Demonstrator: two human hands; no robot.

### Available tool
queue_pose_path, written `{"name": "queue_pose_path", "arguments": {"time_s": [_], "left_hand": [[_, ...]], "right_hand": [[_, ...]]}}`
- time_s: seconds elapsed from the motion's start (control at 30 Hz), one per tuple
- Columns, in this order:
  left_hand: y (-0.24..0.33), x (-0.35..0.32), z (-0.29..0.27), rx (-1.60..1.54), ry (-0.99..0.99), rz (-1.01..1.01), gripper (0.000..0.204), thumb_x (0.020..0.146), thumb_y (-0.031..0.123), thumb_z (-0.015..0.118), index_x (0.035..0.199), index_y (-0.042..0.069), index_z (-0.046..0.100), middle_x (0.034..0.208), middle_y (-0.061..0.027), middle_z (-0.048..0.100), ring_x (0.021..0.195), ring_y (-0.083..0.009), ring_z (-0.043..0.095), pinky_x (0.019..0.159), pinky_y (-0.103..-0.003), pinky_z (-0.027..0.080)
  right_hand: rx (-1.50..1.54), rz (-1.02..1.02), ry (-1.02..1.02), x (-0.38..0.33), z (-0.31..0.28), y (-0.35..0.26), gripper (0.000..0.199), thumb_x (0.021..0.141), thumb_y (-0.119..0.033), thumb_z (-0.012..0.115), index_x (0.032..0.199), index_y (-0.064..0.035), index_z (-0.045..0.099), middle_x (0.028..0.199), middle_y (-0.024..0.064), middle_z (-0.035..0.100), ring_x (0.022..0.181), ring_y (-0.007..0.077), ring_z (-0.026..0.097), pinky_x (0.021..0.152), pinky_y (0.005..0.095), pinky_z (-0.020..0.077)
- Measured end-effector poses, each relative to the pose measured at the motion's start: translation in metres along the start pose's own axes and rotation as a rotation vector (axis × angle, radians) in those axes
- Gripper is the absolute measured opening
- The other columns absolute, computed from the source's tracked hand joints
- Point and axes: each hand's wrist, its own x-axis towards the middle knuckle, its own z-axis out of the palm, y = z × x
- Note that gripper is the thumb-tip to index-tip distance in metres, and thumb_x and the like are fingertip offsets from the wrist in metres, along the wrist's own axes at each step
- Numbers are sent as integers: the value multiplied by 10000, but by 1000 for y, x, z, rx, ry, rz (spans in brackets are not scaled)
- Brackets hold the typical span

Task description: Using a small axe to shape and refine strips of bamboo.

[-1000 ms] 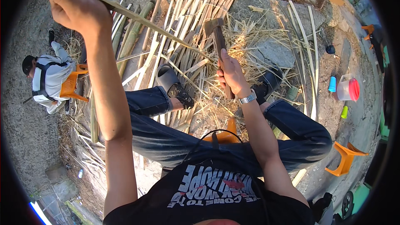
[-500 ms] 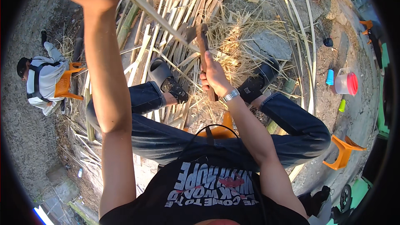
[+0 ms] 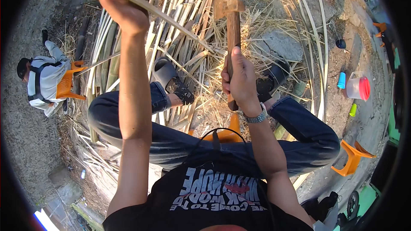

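At ten o'clock, green bamboo poles [image 3: 114,70] appear unsplit; at eleven, the left hand [image 3: 128,15], fingers spread, supports a long bamboo strip [image 3: 171,23] slanting toward four o'clock, seemingly unfinished; at twelve, many split slats [image 3: 195,3] lie heaped; a hatchet [image 3: 233,28] points twelve-ward, the right hand [image 3: 242,75] wrapped around its handle

– where does this view look from?
– head height, steeply down (through a fisheye, so straight edges bend).
– and how near?
– close above the black shirt [image 3: 209,194] and jeans [image 3: 184,145] on the near side; ground [image 3: 34,145] spreads left, right and far.
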Motion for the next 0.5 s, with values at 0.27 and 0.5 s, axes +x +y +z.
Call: {"name": "queue_pose_path", "arguments": {"time_s": [0.27,0.5], "left_hand": [[-28,-21,-30,-171,-276,-202,860,726,1012,211,592,169,309,492,34,291,395,-96,265,419,-233,230],[-45,-17,-24,-270,-267,-254,860,713,1013,300,566,166,330,466,39,268,375,-85,250,400,-212,223]], "right_hand": [[-262,-63,-50,16,-4,14,528,1057,-527,431,823,-60,501,591,-12,443,470,70,425,432,260,353],[-207,55,-84,23,5,72,532,1044,-571,419,820,-92,478,565,-6,423,391,88,399,356,262,334]]}}
